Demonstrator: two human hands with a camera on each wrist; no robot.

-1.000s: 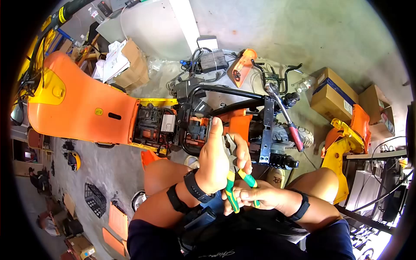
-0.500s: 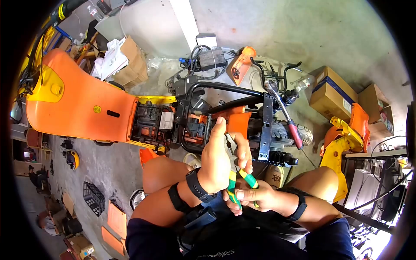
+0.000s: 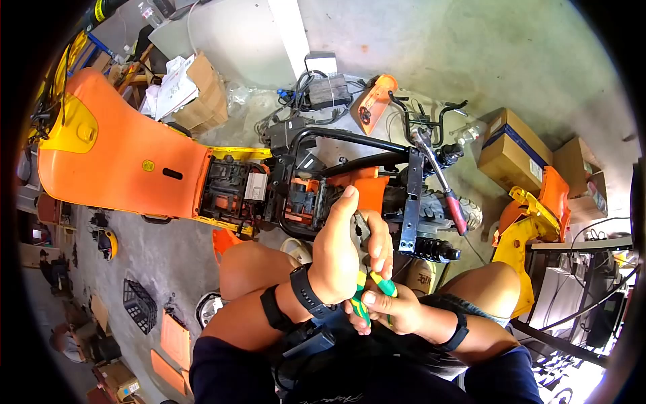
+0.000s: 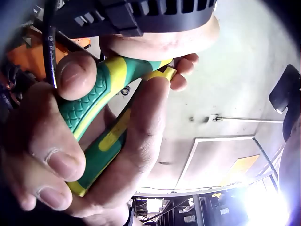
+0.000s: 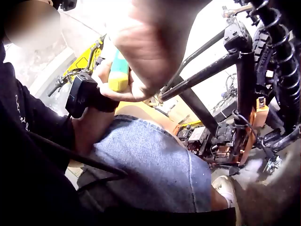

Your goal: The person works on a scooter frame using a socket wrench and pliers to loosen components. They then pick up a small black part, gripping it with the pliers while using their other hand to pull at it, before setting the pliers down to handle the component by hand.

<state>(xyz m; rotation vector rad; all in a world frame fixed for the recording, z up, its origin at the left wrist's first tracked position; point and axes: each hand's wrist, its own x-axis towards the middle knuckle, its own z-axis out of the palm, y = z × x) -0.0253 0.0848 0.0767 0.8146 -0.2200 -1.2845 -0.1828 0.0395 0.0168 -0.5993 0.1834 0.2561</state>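
A pair of pliers with green-and-yellow handles (image 3: 361,308) is between my two hands, over my lap. My right hand (image 3: 397,308) grips the handles, one of which shows large in the left wrist view as a textured green grip (image 4: 89,101). My left hand (image 3: 336,259) curls its fingers round the metal head (image 3: 361,227) of the pliers, thumb pointing up. What lies inside that palm is hidden. In the right wrist view a handle's yellow end (image 5: 118,84) sticks out below my right hand (image 5: 155,42).
Ahead lies a vehicle with an orange body panel (image 3: 128,148), a black tube frame (image 3: 350,138) and a coil shock absorber (image 3: 436,249). A red-handled ratchet (image 3: 456,212) leans across the frame. Cardboard boxes (image 3: 515,145) and yellow parts (image 3: 521,262) stand at right; a black crate (image 3: 139,306) at left.
The handles of the pliers have come closer together as my right hand squeezed and shifted slightly left. My left hand keeps nearly the same place round the head.
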